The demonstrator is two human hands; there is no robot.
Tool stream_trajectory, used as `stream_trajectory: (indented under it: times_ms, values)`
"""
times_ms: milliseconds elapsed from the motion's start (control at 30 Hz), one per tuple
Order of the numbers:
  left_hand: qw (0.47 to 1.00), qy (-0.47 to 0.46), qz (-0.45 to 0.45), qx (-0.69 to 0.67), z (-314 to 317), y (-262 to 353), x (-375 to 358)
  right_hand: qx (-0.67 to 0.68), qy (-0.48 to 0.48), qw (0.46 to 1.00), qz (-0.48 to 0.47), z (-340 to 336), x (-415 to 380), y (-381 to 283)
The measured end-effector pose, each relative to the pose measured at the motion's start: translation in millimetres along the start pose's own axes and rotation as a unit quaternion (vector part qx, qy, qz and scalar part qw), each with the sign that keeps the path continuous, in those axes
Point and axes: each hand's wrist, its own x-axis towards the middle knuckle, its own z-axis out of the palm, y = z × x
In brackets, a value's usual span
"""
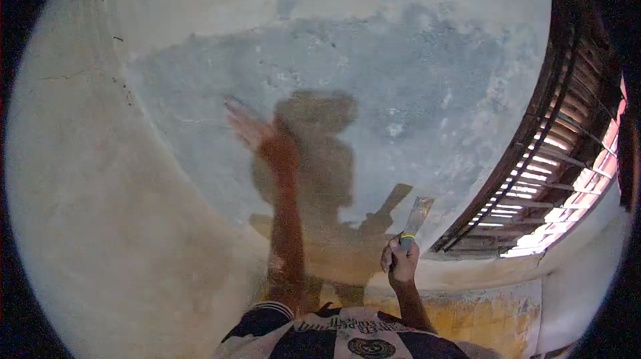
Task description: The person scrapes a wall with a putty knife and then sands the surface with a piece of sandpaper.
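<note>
My left hand (252, 126) is raised in front of the grey patch of the wall (414, 58), its fingers stretched out and nothing in it; whether it touches the surface I cannot tell. Lower and to the right, my right hand (402, 260) is closed round the handle of a scraper (420, 212). The scraper's flat, stained blade points up, and a yellow band shows on its grey-green handle. A shadow of a head, an arm and the scraper falls on the wall between my hands.
A dark wooden frame with slats (567, 138) runs along the right side, with bright light coming through. Beige plaster (87, 178) with small marks and a crack curves down the left. A yellow, peeling wall section (487, 319) shows at the lower right.
</note>
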Motion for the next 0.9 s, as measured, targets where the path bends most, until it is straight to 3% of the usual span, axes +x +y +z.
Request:
stream_trajectory:
  times_ms: [67,167,233,300,367,500,567,600,667,733,767,833,900]
  values:
    - [0.987,0.08,0.101,0.099,22,22,-31,0.031,0.004,0.999,-0.011,20,4,7]
    - [0.959,-0.002,0.257,0.121,34,58,-93,0.064,-0.016,0.996,-0.055,41,4,25]
    - [0.949,-0.004,0.291,0.118,30,40,-95,0.099,-0.002,0.99,-0.098,55,15,25]
    - [0.946,-0.03,0.262,0.187,12,8,-73,0.135,-0.016,0.983,-0.126,63,26,25]
    - [0.96,0.049,0.175,0.215,-34,-28,-33,0.133,-0.004,0.984,-0.121,75,29,24]
    - [0.963,0.26,0.069,0.032,-61,-92,37,0.14,0.012,0.981,-0.137,96,20,47]
    - [0.951,0.223,0.125,0.172,-30,-88,9,0.135,-0.003,0.983,-0.123,102,14,67]
    - [0.952,0.069,0.146,0.26,-49,-45,-25,0.135,-0.011,0.984,-0.117,109,13,75]
    - [0.937,-0.088,0.208,0.265,-77,-17,-56,0.117,0.002,0.989,-0.087,133,6,77]
    - [0.945,-0.082,0.299,0.106,-68,-46,-50,0.089,0.005,0.991,-0.096,144,8,80]
    - [0.963,-0.005,0.258,0.075,-48,-87,-32,0.084,0.008,0.99,-0.111,150,8,79]
    - [0.982,0.107,0.157,0.011,-90,-109,10,0.074,0.017,0.987,-0.139,162,2,75]
    - [0.982,0.162,0.102,0.0,-128,-100,39,0.059,0.027,0.99,-0.124,165,-3,76]
